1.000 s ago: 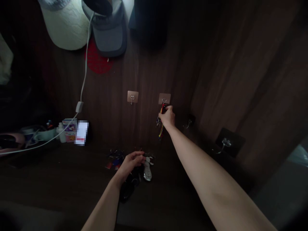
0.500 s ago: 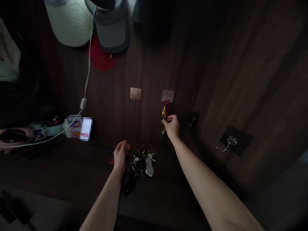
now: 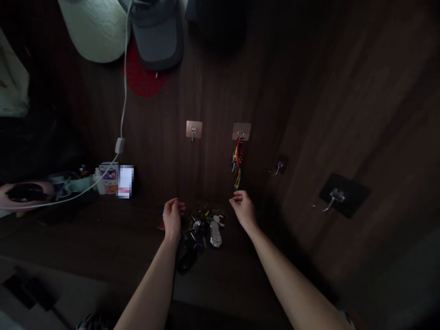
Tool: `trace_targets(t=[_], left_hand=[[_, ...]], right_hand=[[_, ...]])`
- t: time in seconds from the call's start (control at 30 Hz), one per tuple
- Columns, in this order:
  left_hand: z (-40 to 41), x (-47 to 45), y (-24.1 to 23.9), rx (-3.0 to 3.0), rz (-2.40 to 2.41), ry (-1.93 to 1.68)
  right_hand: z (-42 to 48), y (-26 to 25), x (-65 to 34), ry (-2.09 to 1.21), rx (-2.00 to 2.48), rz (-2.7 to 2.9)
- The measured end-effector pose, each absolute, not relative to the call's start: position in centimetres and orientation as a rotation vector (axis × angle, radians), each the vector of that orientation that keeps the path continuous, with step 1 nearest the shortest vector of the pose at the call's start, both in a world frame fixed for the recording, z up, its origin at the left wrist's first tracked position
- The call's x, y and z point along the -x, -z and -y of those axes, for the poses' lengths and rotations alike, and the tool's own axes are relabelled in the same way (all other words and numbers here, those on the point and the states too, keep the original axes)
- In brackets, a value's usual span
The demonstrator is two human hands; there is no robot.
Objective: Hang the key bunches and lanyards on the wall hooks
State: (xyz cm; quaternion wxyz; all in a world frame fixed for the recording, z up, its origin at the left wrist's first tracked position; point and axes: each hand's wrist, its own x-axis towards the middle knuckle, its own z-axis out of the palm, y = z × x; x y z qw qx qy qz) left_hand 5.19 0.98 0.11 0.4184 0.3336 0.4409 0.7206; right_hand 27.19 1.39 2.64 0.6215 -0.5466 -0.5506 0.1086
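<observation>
A bundle of red, yellow and multicoloured cords with small metal pieces (image 3: 237, 158) hangs from a hook on a pinkish adhesive plate (image 3: 242, 131). Just under its lower end is my right hand (image 3: 244, 210), with fingers loosely bent, apart and holding nothing visible. On the dark wooden shelf lies a pile of keys (image 3: 205, 220) with a silver remote fob (image 3: 215, 234) and black fobs (image 3: 194, 240). Close to the left side of this pile rests my left hand (image 3: 172, 219), fingers loosely curled and apart, nothing visible in them. A small red item (image 3: 161, 226) shows partly behind it.
Another hook (image 3: 194, 130) sits left of the hanging bundle, and dark-plated hooks (image 3: 279, 165) are on the right wall. Caps (image 3: 157, 43) hang above. At left stand small boxes (image 3: 109, 178), a lit screen (image 3: 124, 182), a bottle (image 3: 100, 182) and a white cable (image 3: 123, 105).
My right hand has let go of the coloured bundle and moved down, leaving it hanging on the hook. My left hand stays beside the keys. The view has shifted slightly.
</observation>
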Motion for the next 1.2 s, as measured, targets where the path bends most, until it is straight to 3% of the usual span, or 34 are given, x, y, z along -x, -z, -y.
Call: trace_targets(t=[0.17, 0.37, 0.67, 0.9, 1.2], left_hand=[[-0.9, -6.0, 0.2, -1.318, -1.123, -1.595], [-0.6, -6.9, 1.1, -2.119, -1.146, -1.153], [-0.6, -6.3, 1.7, -2.321, -1.588, -0.879], [-0.8, -5.7, 1.7, -2.23, -1.528, -1.025], [-1.8, -4.2, 0.6, -1.48, -1.515, -1.539]], right_hand=[[-0.2, 0.1, -26.9, -0.408, 1.266, 1.416], [0.3, 2.6, -26.7, -0.356, 1.32, 1.465], [0.2, 3.0, -26.7, -0.285, 1.354, 1.529], [0.4, 3.2, -26.9, -0.299, 1.365, 1.535], [0.7, 2.8, -26.9, -0.366, 1.378, 1.504]])
